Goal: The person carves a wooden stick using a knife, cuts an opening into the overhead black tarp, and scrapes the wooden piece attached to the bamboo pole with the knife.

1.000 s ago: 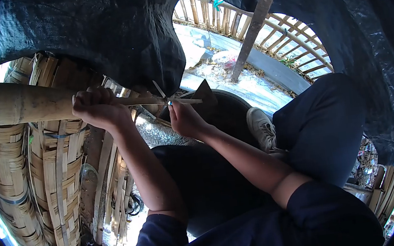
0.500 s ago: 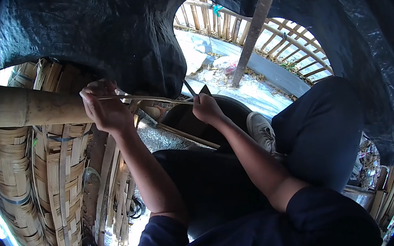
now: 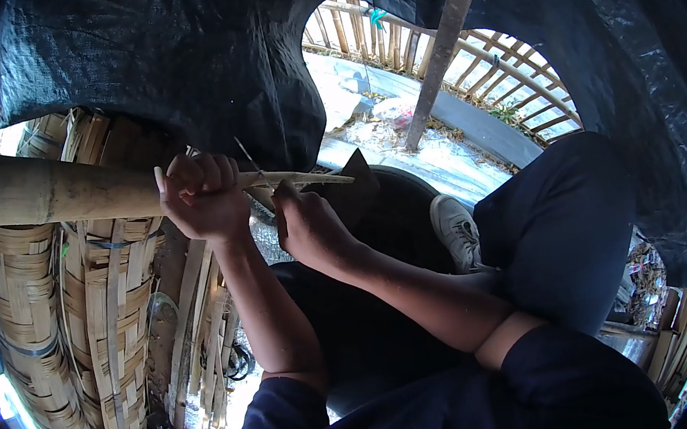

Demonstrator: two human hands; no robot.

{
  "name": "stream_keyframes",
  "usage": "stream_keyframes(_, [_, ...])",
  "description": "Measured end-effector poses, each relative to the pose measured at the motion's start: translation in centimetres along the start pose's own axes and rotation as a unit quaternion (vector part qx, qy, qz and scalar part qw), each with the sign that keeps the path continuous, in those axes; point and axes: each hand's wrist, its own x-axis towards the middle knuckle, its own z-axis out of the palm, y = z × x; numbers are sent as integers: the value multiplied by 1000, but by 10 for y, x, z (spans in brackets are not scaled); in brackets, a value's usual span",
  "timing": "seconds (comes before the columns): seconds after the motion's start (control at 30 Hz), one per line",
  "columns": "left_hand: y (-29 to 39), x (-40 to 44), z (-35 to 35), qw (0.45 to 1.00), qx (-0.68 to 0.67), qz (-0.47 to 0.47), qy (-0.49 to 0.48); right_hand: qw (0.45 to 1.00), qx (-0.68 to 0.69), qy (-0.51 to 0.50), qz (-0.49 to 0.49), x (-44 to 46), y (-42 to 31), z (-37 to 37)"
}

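Curled into a fist, the left hand [image 3: 204, 195] holds the pale bamboo strip [image 3: 297, 175] beside the narrowing end of a thick bamboo pole [image 3: 44, 191]. The right hand [image 3: 311, 225] is closed too, its thumb and fingers pressed together around what looks like the base of a thin blade [image 3: 251, 157], though the dim light hides the handle. The blade slants up and to the left, crossing the strip just beside the left hand.

Half a second ago, the right hand was out at the strip's far end, over the dark round tub [image 3: 410, 207], and the strip sagged slightly between the hands. Now it has come back close to the left hand, which has shifted slightly right, and the strip's tip sticks out past the right hand, above the tub's near left rim and beside a dark triangular piece [image 3: 362, 180].

A pale shoe [image 3: 456, 231] is by the tub's right edge. Woven bamboo [image 3: 110, 326] stands upright below the pole, and black sheeting [image 3: 165, 57] hangs above
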Motion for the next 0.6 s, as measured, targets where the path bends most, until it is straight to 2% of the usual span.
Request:
stream_keyframes(0.07, [1, 0, -1, 999, 28, 2, 29, 1000, -23, -18, 12, 1, 15, 5])
stream_keyframes(0.13, [2, -1, 0, 996, 65, 16, 60, 994, -48, -2, 98, 1, 57, 13])
stream_keyframes(0.17, [1, 1, -1, 996, 63, 18, 58, 994, -49, 0, 96, 1, 83, 16])
stream_keyframes(0.2, [-1, 1, -4, 996, 62, 17, 56, 996, -71, 11, 55, 0, 111, 17])
stream_keyframes(0.27, [-1, 1, -4, 996, 61, 17, 57, 993, -111, 32, 8, 1, 126, 19])
stream_keyframes(0.37, [-2, 2, -4, 999, 41, -4, 35, 999, -33, -27, 28, 3, 35, -3])
stream_keyframes(0.4, [-3, 1, -8, 999, 30, -1, 29, 999, 0, 40, -6, 2, 25, 7])
stream_keyframes(0.43, [-3, 0, -10, 1000, 18, 3, 21, 999, 1, 38, -4, 1, 28, 8])
stream_keyframes(0.5, [-1, -1, -12, 998, 35, 9, 50, 987, -37, -36, 154, 1, 48, 8])
stream_keyframes(0.53, [0, 0, -11, 995, 51, 17, 79, 997, -63, 22, 50, -4, 92, 21])
stream_keyframes(0.6, [-1, 2, -7, 994, 60, 22, 84, 994, -87, 37, 58, -6, 126, 19])
